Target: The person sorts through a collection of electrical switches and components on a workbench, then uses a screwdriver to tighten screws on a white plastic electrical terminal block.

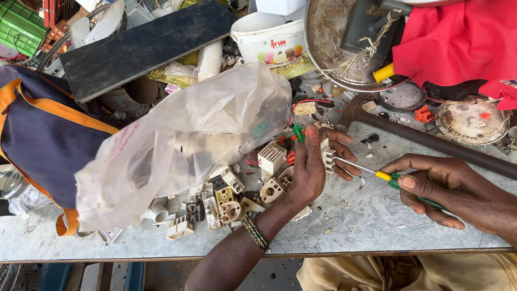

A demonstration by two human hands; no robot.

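My left hand (315, 161) grips a small cream electrical switch part (327, 153) above the worn table (371, 221). My right hand (439, 188) holds a screwdriver (390, 178) with a yellow and green handle; its metal tip touches the part. A beaded bracelet circles my left wrist. Just left of that hand lies a heap of several cream switch and socket pieces (226, 202). A second, green-handled screwdriver (296, 129) pokes out behind my left fingers.
A large crumpled clear plastic bag (183, 134) covers the table's left half, beside a navy and orange bag (43, 134). Behind are a black board (145, 46), white tub (272, 37), round metal pan (339, 43), red cloth (463, 43) and a dark rod (441, 143).
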